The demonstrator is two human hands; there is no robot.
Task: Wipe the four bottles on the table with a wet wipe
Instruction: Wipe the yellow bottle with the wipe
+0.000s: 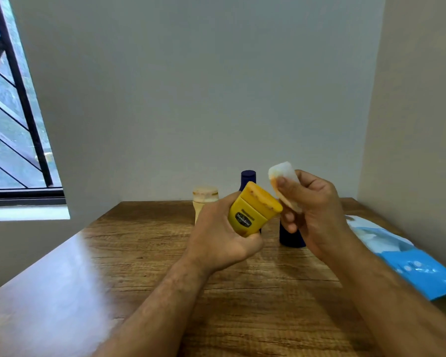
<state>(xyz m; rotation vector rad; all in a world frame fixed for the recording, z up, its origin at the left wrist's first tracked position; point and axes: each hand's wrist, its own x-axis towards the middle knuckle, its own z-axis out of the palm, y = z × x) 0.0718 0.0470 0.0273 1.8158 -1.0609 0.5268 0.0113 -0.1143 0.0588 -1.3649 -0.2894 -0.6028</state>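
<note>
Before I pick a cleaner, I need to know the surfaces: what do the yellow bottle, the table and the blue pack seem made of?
Yellow bottle: likely smooth, opaque plastic, judging by its moulded flip cap and printed label.
Table: wood or wood-look laminate; grain lines show under a soft sheen, so I cannot tell which.
Blue pack: probably thin plastic film, glossy and wrinkled.

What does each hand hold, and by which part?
Left hand grips the yellow Vaseline bottle by its lower body; right hand pinches the folded wet wipe at its lower part.
</note>
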